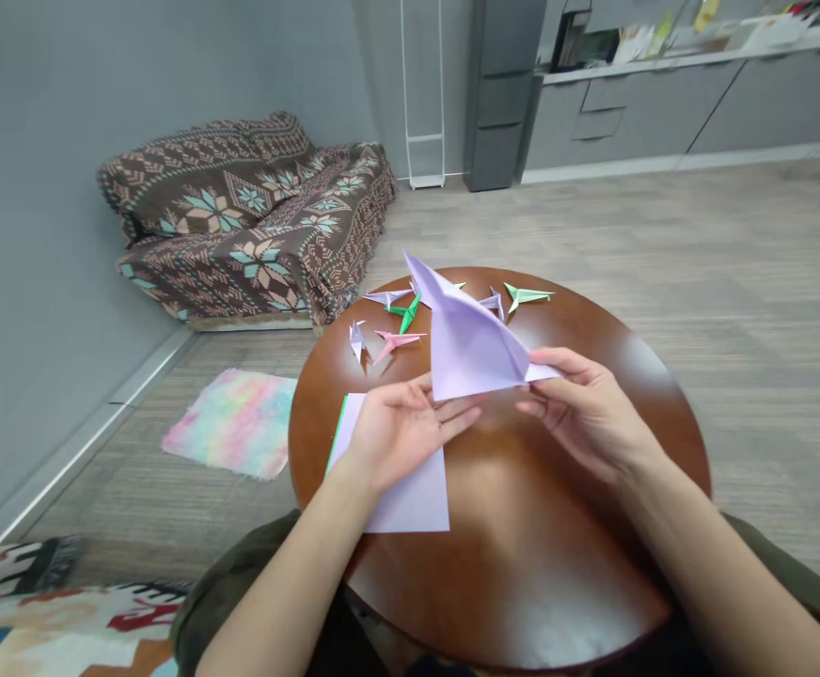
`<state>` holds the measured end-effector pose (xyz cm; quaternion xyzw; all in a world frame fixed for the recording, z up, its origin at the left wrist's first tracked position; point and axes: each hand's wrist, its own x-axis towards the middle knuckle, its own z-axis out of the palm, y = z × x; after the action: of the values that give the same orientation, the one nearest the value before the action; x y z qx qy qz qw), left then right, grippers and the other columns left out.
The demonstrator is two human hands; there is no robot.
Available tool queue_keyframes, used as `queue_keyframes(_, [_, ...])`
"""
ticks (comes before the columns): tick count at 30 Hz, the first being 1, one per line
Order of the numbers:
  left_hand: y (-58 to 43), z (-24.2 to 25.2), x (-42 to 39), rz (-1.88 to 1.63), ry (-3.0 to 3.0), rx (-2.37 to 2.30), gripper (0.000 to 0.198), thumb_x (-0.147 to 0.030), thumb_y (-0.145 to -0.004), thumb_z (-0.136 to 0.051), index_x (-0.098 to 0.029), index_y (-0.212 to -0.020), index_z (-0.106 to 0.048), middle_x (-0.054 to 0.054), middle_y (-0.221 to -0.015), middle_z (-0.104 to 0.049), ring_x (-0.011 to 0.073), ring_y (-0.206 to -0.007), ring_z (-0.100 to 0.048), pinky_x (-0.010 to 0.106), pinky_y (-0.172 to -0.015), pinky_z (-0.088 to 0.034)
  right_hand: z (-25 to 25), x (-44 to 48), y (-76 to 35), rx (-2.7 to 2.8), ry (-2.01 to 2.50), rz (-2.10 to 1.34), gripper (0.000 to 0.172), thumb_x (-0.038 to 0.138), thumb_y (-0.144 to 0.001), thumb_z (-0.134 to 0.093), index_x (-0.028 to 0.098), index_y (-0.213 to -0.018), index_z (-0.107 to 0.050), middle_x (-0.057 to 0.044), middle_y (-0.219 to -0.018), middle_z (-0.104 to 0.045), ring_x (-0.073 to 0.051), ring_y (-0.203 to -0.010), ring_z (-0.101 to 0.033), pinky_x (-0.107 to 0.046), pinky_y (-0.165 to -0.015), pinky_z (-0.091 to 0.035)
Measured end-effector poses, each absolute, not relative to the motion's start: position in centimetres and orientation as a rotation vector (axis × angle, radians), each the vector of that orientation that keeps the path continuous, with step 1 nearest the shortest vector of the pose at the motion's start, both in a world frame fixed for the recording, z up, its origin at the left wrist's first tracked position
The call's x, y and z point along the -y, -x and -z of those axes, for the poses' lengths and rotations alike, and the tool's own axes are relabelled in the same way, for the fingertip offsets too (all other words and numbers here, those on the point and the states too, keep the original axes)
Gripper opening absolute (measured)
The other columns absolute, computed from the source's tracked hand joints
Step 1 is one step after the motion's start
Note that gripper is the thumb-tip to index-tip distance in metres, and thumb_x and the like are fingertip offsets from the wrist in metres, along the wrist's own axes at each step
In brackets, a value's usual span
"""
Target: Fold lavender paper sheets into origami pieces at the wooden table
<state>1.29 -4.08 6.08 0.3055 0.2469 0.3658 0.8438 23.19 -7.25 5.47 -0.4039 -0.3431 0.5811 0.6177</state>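
Folded lilac origami paper (470, 343) is pinched at one corner between the closed fingers of the right hand (586, 414); the open left hand (402, 432) is laid on a flat lilac sheet (410, 503) on a round wooden table (664, 423).

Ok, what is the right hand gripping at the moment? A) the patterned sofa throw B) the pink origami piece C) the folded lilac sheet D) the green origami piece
C: the right hand pinches the lower edge of the folded lilac sheet, while the pink origami piece and green origami piece lie apart on the round wooden table.
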Motion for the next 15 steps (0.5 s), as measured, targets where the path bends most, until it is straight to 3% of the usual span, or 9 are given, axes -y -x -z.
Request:
queue_keyframes(3, [-2.0,-6.4,5.0,-0.702,-0.725,-0.388,0.057,-0.015,-0.062,-0.058,-0.02,-0.117,-0.071,0.011,-0.137,-0.07,0.0378,-0.143,-0.052,0.059,-0.115,-0.043,-5.1,7.6,-22.6,0.922,0.988,-1.241,0.021,0.026,-0.072,-0.09,0.027,-0.093,-0.085,-0.002,-0.082,-0.081,-0.02,-0.071,-0.078,-0.035,-0.072,-0.068])
queue_keyframes(6, [-1.9,-6.4,4.9,-0.807,-0.899,-0.519,0.076,-0.02,-0.065,-0.057,-0.022,-0.141,-0.058,0.012,-0.14,-0.067,0.0405,-0.141,-0.054,0.065,-0.113,-0.044,-5.1,7.7,-23.0,1.108,1.099,-1.124,0.016,0.024,-0.074,-0.086,0.025,-0.09,-0.086,-0.004,-0.082,-0.082,-0.023,-0.069,-0.077,-0.038,-0.072,-0.066])
queue_keyframes(8, [-1.3,-6.2,4.4,-1.051,-1.092,-0.72,0.08,-0.025,-0.072,-0.053,-0.024,-0.152,-0.046,0.012,-0.151,-0.059,0.0381,-0.144,-0.05,0.063,-0.116,-0.041,-5.1,7.4,-23.7,1.22,1.162,-1.095,0.013,0.022,-0.072,-0.083,0.024,-0.085,-0.085,-0.003,-0.078,-0.081,-0.023,-0.069,-0.076,-0.036,-0.071,-0.063])
queue_keyframes(10, [-0.7,-6.1,4.2,-1.351,-1.442,-0.849,0.084,-0.029,-0.075,-0.058,-0.029,-0.156,-0.037,0.008,-0.162,-0.047,0.0343,-0.153,-0.037,0.055,-0.123,-0.034,-4.9,7.1,-24.5,1.339,1.229,-1.127,0.01,0.019,-0.072,-0.079,0.022,-0.081,-0.083,-0.003,-0.077,-0.08,-0.021,-0.069,-0.073,-0.032,-0.067,-0.058])
queue_keyframes(13, [-0.2,-6.3,4.9,-1.195,-2.07,-0.945,0.056,-0.032,-0.088,-0.063,-0.027,-0.144,-0.055,0.01,-0.168,-0.037,0.0359,-0.157,-0.028,0.056,-0.127,-0.023,-4.2,6.8,-25.3,1.528,1.329,-1.288,0.014,0.014,-0.075,-0.069,0.02,-0.082,-0.079,-0.001,-0.07,-0.075,-0.018,-0.065,-0.067,-0.028,-0.063,-0.05])
queue_keyframes(15, [-0.3,-6.4,5.6,-1.218,-2.372,-1.105,0.047,-0.036,-0.087,-0.07,-0.024,-0.132,-0.064,0.013,-0.17,-0.031,0.0399,-0.159,-0.018,0.06,-0.126,-0.019,-3.6,6.7,-25.4,1.609,1.368,-1.301,0.016,0.011,-0.075,-0.065,0.02,-0.083,-0.076,0.001,-0.067,-0.071,-0.017,-0.064,-0.063,-0.027,-0.061,-0.046])
